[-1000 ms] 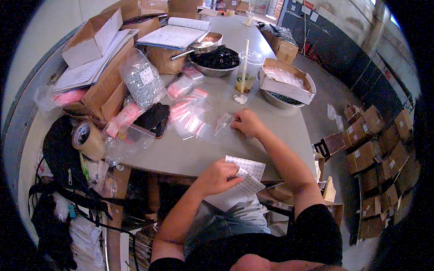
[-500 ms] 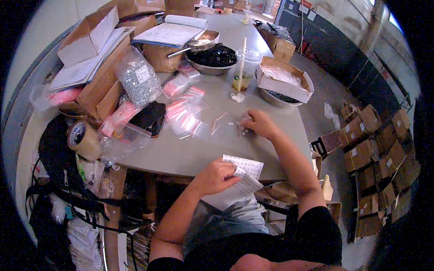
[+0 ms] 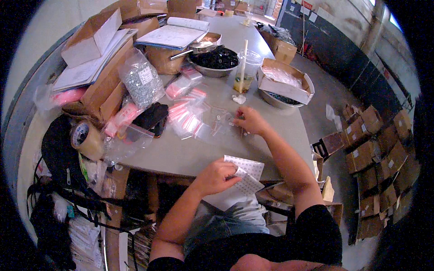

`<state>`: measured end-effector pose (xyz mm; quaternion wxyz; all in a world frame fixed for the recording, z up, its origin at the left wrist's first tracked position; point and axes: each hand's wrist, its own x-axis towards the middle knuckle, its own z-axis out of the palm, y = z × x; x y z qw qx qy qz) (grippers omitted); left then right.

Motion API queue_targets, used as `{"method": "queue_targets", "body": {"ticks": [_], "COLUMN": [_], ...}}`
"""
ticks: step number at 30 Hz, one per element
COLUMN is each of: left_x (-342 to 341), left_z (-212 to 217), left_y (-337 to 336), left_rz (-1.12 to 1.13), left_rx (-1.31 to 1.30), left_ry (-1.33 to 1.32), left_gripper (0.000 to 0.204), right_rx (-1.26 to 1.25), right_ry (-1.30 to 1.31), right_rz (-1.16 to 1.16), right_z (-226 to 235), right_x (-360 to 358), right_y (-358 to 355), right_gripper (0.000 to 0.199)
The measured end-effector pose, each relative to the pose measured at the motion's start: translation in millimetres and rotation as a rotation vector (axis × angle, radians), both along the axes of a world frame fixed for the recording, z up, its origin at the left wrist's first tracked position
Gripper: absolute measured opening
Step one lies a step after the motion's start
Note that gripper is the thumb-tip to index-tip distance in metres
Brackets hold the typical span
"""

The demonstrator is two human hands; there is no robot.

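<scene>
My left hand point(image 3: 218, 177) is closed on a folded sheet of printed labels point(image 3: 248, 180), white with rows of small dark marks, held over my lap at the table's near edge. Farther out, my right hand point(image 3: 251, 122) rests low over the table with its fingertips pinched together. What they hold, if anything, is too small to make out. Beside those fingers lie small clear zip bags point(image 3: 219, 123), some with tiny pale parts in them. A fanned pile of zip bags with red strips point(image 3: 186, 118) spreads to their left.
At the left are a bag of metal nuts point(image 3: 143, 83), a black phone-like case point(image 3: 151, 118), a tape roll point(image 3: 88, 139) and cartons with papers. Farther back stand a bowl of black parts point(image 3: 214, 61), a plastic cup point(image 3: 244, 77) and an open white box point(image 3: 285, 81) on another bowl.
My right hand has shifted a little to the left and away from me, over the small clear bags. The left hand keeps its hold on the label sheet.
</scene>
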<state>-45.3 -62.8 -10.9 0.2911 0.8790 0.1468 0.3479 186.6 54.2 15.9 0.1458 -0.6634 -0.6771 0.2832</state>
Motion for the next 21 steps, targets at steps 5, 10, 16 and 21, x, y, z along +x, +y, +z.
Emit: {"method": "queue_targets", "body": {"ticks": [5, 10, 16, 21], "left_x": [-1, -1, -2, 1], "left_z": [-1, 4, 6, 3], "left_y": [1, 0, -1, -1], "left_rz": [0.012, 0.01, 0.007, -0.008], "left_rx": [0.028, 0.0, -0.018, -0.019], "left_ry": [0.046, 0.05, 0.079, 0.049], "left_gripper": [0.031, 0.032, 0.031, 0.031], "right_rx": [0.326, 0.31, 0.315, 0.298], "right_ry": [-0.221, -0.116, 0.142, -0.024], "right_rz": [0.168, 0.192, 0.165, 0.306], "right_z": [4, -12, -12, 18], "right_x": [-20, -6, 15, 47], "right_y": [-5, 28, 21, -38], "right_gripper": [0.038, 0.027, 0.017, 0.018]}}
